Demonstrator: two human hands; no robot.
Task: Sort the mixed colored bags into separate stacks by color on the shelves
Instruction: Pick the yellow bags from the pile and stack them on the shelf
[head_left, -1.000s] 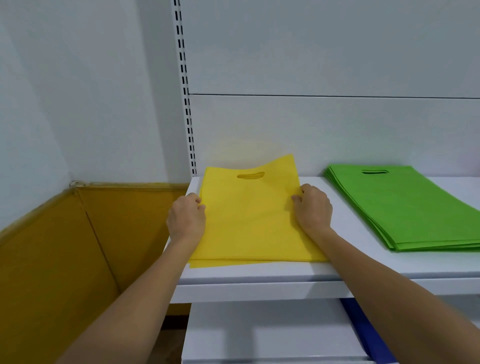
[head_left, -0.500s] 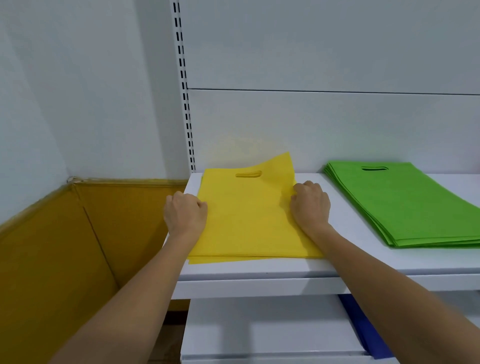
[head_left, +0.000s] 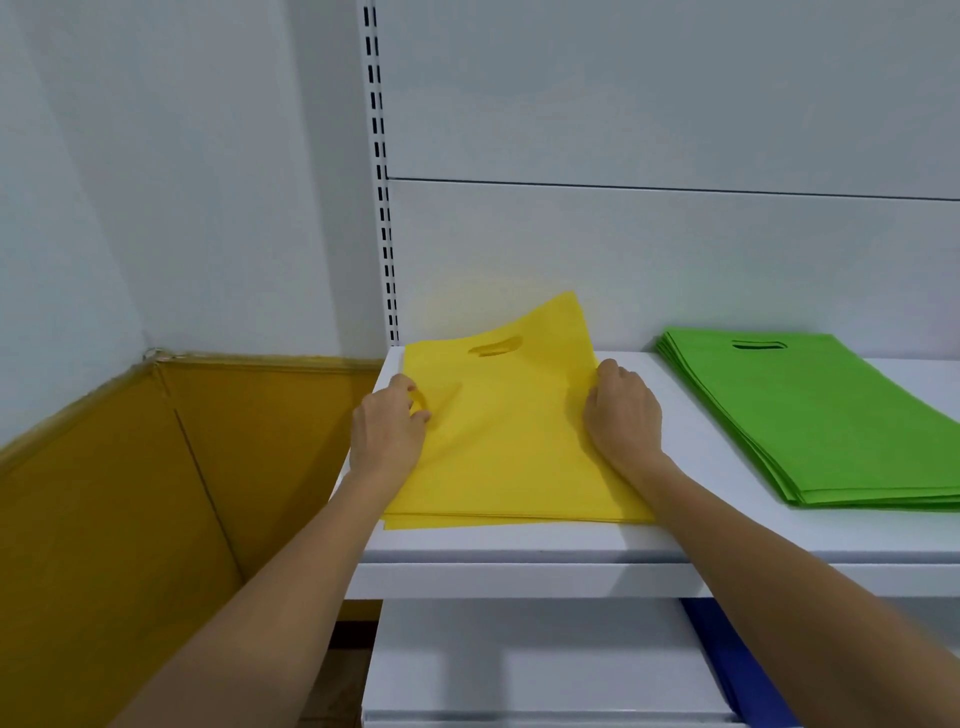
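Closest to you, your two bare forearms reach up and in from the bottom corners, and under them there's a lower shelf (head_left: 519, 660) with some blue bags (head_left: 727, 654) poking out near its right end. The big open cardboard box (head_left: 104, 519) sits off to your left, right up against the left end of the shelving. Next up is the white shelf (head_left: 519, 545) you're working on. The yellow stack (head_left: 509, 467) lies flat at its left end, with the near edges just back from the shelf's front edge. Your left hand (head_left: 387, 431) is at the stack's left edge, knuckles up, fingers curled, pinching a little fold of the top yellow bag (head_left: 519, 395) between thumb and fingertips. Your right hand (head_left: 623, 421) is at the opposite edge, fingers bent down over the right side of that same bag and gripping it; can't tell where the thumb sits. The bag's far right corner is lifted and leans toward the back panel (head_left: 675, 249), and its handle slot is near the far edge. The green stack (head_left: 821, 415) lies further right on the same shelf, well apart from the yellow, handle slot also at the far end. The slotted upright (head_left: 382, 182) runs up from the shelf's back left corner.
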